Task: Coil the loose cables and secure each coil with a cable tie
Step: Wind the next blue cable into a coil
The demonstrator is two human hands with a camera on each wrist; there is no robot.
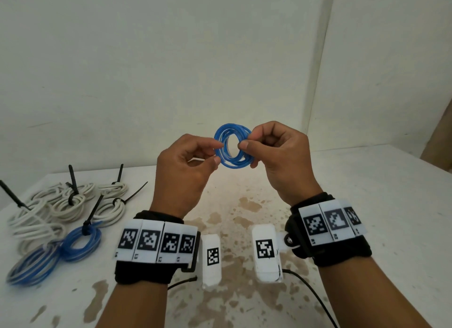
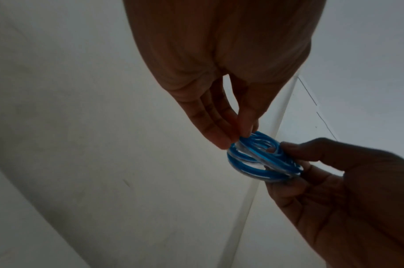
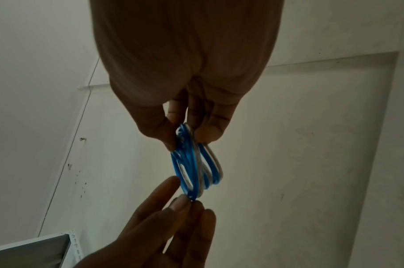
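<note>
Blue coil (image 1: 232, 146) held up between our hands, above the counter (image 1: 367, 193), no tie on it.
Right hand (image 1: 278, 154) pinches its right rim, left hand (image 1: 188, 166) its left rim; spare ties not visible; tied coils (image 1: 73, 210) sit at counter's left edge, nearer the left hand.

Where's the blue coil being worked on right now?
In the head view, the blue coil is centre frame, held above the table between the left hand and the right hand, each pinching one side.

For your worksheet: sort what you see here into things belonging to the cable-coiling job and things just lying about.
Job in hand:
- blue coil, pinched by left hand and right hand
- tied white coils
- tied blue coil

Lying about:
- stained table
- black lead
</note>
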